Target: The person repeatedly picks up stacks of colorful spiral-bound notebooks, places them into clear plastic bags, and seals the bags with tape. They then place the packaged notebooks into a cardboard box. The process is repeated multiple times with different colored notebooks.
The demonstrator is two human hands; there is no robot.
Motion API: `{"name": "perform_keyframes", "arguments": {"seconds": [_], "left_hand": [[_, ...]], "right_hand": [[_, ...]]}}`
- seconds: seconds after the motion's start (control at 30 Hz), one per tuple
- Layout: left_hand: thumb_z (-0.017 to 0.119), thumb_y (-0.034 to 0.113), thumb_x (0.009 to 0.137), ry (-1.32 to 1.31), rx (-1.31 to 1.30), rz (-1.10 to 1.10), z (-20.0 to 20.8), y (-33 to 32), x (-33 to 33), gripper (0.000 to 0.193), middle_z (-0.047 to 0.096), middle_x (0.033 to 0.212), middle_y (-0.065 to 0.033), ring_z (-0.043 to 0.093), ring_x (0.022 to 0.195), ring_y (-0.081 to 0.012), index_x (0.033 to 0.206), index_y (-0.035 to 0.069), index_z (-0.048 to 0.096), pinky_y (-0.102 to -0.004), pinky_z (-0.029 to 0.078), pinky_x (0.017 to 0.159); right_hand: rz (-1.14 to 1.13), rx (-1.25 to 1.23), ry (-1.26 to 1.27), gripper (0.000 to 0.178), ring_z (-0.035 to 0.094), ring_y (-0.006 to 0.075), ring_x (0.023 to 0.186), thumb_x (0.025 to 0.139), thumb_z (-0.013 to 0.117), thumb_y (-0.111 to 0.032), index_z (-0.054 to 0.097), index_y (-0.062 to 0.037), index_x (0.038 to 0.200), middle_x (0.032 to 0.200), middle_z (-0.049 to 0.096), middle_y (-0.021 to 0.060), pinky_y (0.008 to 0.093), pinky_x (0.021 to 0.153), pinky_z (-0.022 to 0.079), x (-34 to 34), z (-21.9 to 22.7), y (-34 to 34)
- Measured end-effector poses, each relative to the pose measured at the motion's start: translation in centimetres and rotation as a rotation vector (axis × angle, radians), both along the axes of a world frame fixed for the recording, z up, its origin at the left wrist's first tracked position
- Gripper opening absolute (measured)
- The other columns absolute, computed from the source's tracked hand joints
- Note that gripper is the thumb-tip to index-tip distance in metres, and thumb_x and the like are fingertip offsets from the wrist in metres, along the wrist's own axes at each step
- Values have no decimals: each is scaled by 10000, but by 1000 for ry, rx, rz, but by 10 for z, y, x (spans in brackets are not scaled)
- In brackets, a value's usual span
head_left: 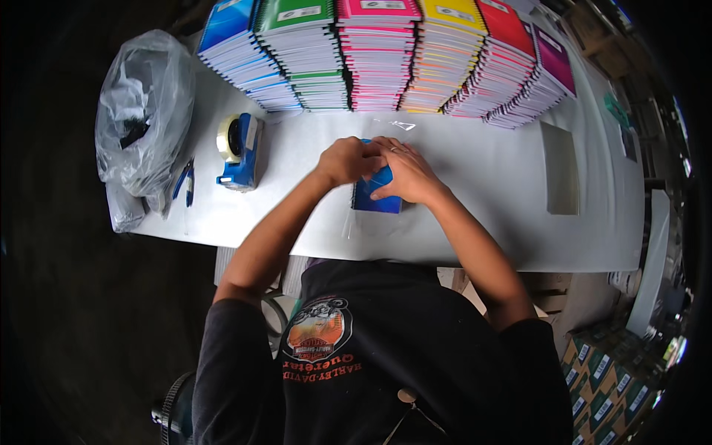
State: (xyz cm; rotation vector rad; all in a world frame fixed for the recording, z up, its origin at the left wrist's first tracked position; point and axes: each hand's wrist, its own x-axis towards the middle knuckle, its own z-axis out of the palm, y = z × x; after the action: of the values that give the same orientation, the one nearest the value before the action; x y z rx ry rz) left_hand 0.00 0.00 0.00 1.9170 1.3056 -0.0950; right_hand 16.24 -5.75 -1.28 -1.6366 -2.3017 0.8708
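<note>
A white tabletop [475, 156] in dim surroundings; notebook stacks [380, 67], apparently sorted by colour, line the far side. Nearer, a blue notebook [378, 198] lies under the spread right hand [410, 176], seemingly steadied; the left hand [345, 159] curls at its far end, pinch unclear. Left, a clear bag [163, 81] holds something dark [134, 133].

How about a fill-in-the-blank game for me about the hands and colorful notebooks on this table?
1. The left hand and right hand are close together at a spiral notebook whose cover is ____.
2. In the row of notebook stacks, the one between the pink stack and the red stack has a ____ cover on top.
3. The see-through plastic bag is on the ____ side of the tape dispenser.

Missing words: blue; yellow; left.
</note>
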Motion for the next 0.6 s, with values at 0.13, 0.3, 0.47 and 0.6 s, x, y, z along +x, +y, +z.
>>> {"name": "perform_keyframes", "arguments": {"seconds": [0.13, 0.3, 0.47, 0.6], "left_hand": [[587, 511, 770, 253, -76, -146, 6, 11, 6, 398, 647, 592, 16, 633, 587, -103, 660, 144, 694, -291, 497, 619], [568, 765, 636, 550, 55, -317, 10, 23, 23, 649, 632, 562, 27, 638, 596, -121, 543, 128, 647, -318, 477, 619], [649, 781, 524, 483, 141, -414, -22, 38, -26, 871, 657, 838, -117, 635, 848, -274, 961, 28, 620, -409, 476, 791], [536, 545, 828, -340, 547, -85, -83, 20, -23, 749, 386, 1307, -210, 378, 1209, -365, 1340, 38, 331, -443, 300, 993]], "right_hand": [[-19, 58, 76, 875, 372, 237, 1261, 523, 829, -242, 434, -68, 1284, 1328, 433, 62, 461, 1069, 262, 2, -4, -2], [-30, 148, 0, 872, 388, 265, 1257, 504, 831, -267, 453, -67, 1263, 1303, 461, 117, 409, 1040, 298, 14, -11, -6], [1, 132, 61, 939, 445, 279, 1197, 423, 858, -316, 477, -54, 1240, 1268, 493, 113, 431, 1026, 309, 3, -27, 6], [36, 155, 59, 1072, 388, 260, 1250, 418, 851, -398, 385, -47, 1318, 1318, 449, 130, 474, 1035, 281, 6, -35, 22]]}}
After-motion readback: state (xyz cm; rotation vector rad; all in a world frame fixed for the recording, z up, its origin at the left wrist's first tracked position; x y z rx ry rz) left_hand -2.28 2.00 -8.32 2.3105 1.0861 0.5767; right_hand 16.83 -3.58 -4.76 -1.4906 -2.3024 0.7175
